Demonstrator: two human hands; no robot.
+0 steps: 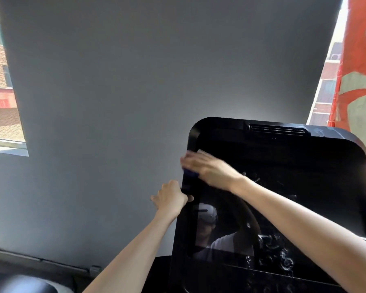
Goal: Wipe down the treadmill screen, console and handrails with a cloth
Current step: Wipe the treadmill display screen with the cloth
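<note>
The black treadmill screen (283, 187) fills the right half of the view, its glass showing reflections and smears low on the right. My left hand (170, 196) grips the screen's left edge, thumb on the front bezel. My right hand (207, 168), blurred by motion, lies flat with straight fingers on the screen's upper left corner. It presses a cloth (190, 173) against the glass; only a blue patch below the fingers and a pale bit above them show.
A grey wall (114, 92) stands behind the screen. Windows with brick buildings sit at the far left (0, 92) and right. A red-and-white banner (359, 70) hangs at the upper right. A dark rounded object (19, 284) is at the bottom left.
</note>
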